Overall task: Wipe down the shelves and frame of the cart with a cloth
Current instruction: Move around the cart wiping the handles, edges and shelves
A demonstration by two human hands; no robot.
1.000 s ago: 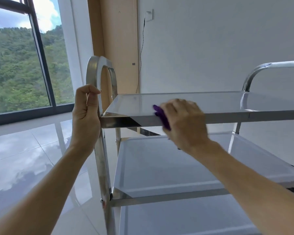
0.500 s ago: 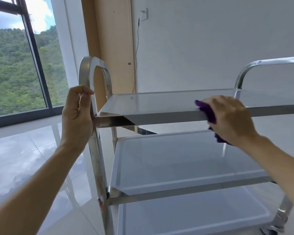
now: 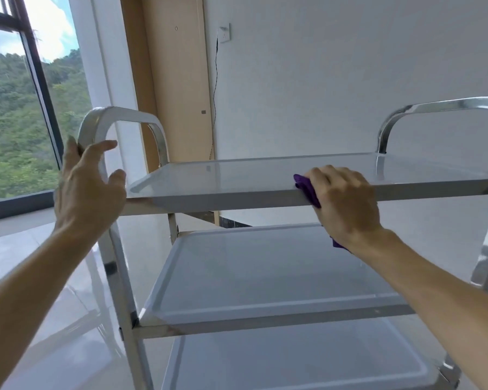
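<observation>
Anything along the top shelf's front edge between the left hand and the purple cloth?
No: bare steel edge of the top shelf between left hand and purple cloth, head view.

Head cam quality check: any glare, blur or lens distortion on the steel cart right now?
Head view: daylight from the large window at left; the stainless-steel top shelf and glossy floor tiles mirror the wall and sky. Wide-angle bowing curves the cart's left handle loop. Slight softness overall; left hand and right hand on the purple cloth stay readable.
</observation>
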